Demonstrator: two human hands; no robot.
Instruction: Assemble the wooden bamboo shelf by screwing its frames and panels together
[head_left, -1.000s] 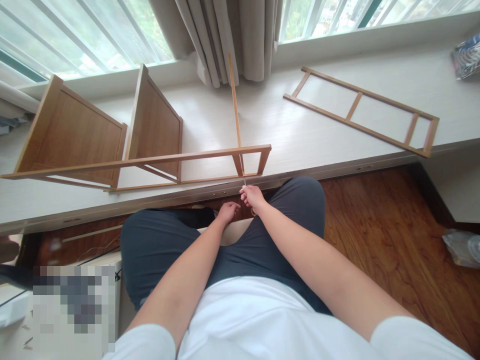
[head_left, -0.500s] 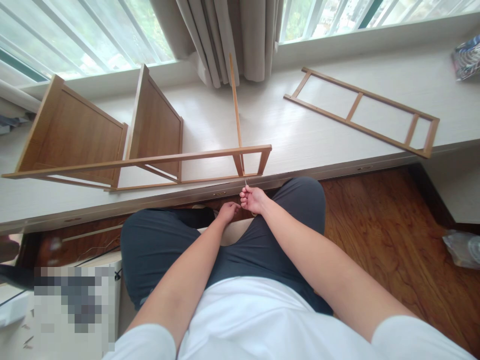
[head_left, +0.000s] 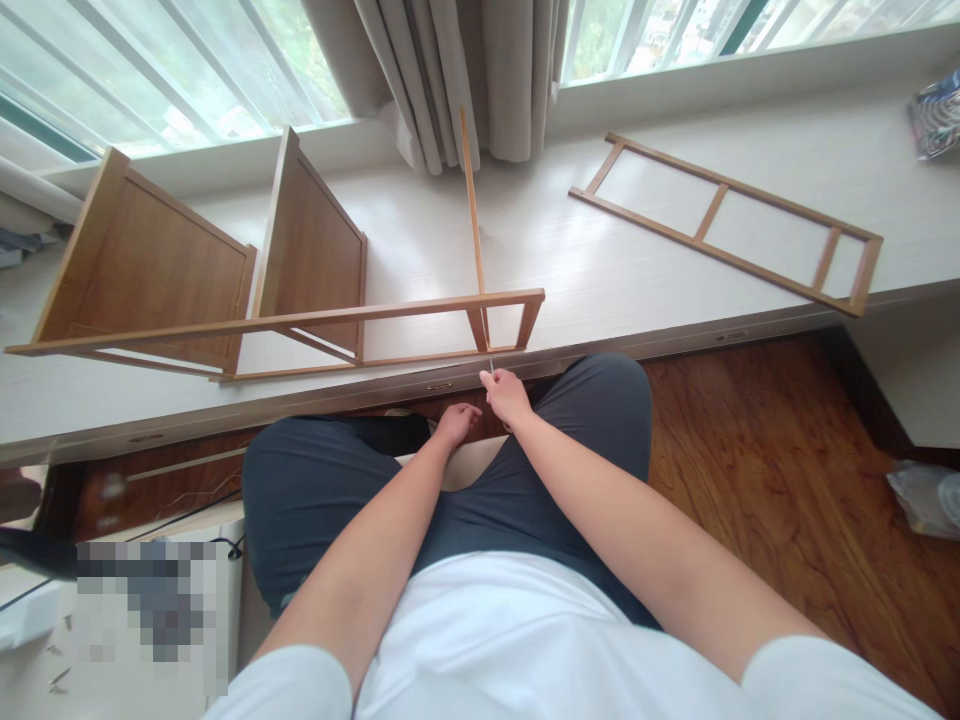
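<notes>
On a white window ledge [head_left: 615, 260] under curtains [head_left: 465, 70], above wood floor [head_left: 757, 450], the tan slatted shelf [head_left: 300, 325] lies sideways, right hand [head_left: 508, 395] pinching a thin tool [head_left: 490, 365] at its near rail, left hand [head_left: 456, 422] curled loosely just beside.
</notes>
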